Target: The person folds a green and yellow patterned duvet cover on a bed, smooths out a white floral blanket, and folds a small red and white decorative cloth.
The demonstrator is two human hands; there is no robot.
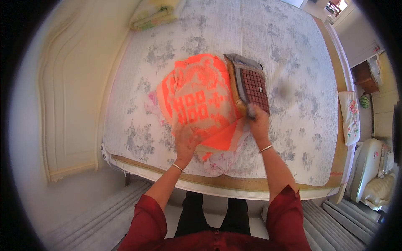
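An orange and cream patterned cloth (204, 103) lies bunched on the floral bed cover (188, 37). My left hand (185, 141) rests on its lower left part; whether the fingers grip any fabric is unclear. My right hand (259, 120) holds the lower end of a pillow (254, 84) with a brown checked panel, grey edging and a tan side. The pillow stands tilted against the cloth's right side. Under the cloth, a pale pink-patterned fabric (220, 163) shows at the front and at the left.
A folded yellow-green quilt (154, 14) lies at the bed's far left corner, beside the cream headboard (72, 94). A floral cushion or folded cloth (350, 117) sits on the right edge. Beyond it are a cream stool or chair (367, 169) and a watermelon (364, 101). Grey curtains (103, 207) hang near me.
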